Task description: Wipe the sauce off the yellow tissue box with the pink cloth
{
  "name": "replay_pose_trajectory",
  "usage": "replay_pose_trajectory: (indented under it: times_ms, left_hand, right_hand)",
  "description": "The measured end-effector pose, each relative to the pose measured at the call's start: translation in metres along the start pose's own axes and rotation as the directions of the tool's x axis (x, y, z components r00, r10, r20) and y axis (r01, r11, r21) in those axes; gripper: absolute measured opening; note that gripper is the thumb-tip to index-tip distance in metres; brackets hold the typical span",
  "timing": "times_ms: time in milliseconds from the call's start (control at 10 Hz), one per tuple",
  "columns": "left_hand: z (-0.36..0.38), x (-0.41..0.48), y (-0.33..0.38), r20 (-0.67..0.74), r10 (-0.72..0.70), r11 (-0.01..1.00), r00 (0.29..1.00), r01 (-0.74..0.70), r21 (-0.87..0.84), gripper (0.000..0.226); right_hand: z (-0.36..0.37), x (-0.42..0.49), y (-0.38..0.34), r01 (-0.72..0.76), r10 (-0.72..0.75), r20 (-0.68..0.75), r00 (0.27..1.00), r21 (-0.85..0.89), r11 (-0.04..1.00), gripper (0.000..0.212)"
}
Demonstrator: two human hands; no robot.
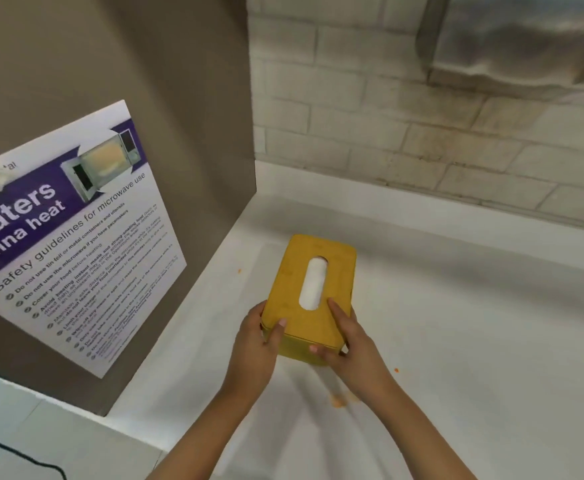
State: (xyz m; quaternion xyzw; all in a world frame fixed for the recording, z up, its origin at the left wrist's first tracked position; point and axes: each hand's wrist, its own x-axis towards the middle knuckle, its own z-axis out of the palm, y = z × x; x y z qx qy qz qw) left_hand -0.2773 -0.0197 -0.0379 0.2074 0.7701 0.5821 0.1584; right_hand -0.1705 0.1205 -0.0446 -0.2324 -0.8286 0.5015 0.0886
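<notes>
While the yellow tissue box (309,297) sat on the white counter (474,323), the left hand (254,344) and right hand (351,341) clasped its near end, fingers pressed to the smooth lid. No pink cloth showed; fetching it seemed next. Orange sauce spots (337,401) dotted the counter nearby.

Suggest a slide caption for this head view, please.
Both hands, left hand and right hand, grip the yellow tissue box on a white counter.
</notes>
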Motion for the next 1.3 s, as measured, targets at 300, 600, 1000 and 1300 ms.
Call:
replay_pose_trajectory:
  times_ms: [300, 600, 1000, 1300]
  left_hand:
    - [-0.041, 0.061, 0.001, -0.082, -0.046, 0.994, 0.996, 0.054, 0.098, 0.034]
    - [-0.075, 0.113, -0.005, -0.165, -0.072, 0.979, 0.984, 0.101, 0.175, 0.035]
    - [-0.087, 0.133, -0.012, -0.140, -0.178, 0.955, 0.974, 0.206, 0.216, 0.045]
    - [-0.083, 0.118, 0.004, -0.111, 0.018, 0.940, 0.994, 0.021, 0.341, 0.043]
  right_hand:
    - [0.036, 0.064, -0.023, 0.019, -0.026, 0.051, 0.998, 0.133, 0.991, 0.082]
    - [0.078, 0.118, -0.051, 0.007, -0.015, 0.048, 0.999, 0.165, 0.986, 0.082]
    - [0.091, 0.136, -0.061, -0.003, 0.004, 0.032, 0.999, -0.025, 1.000, 0.084]
    - [0.025, 0.132, -0.068, 0.015, -0.018, -0.007, 1.000, -0.238, 0.971, 0.052]
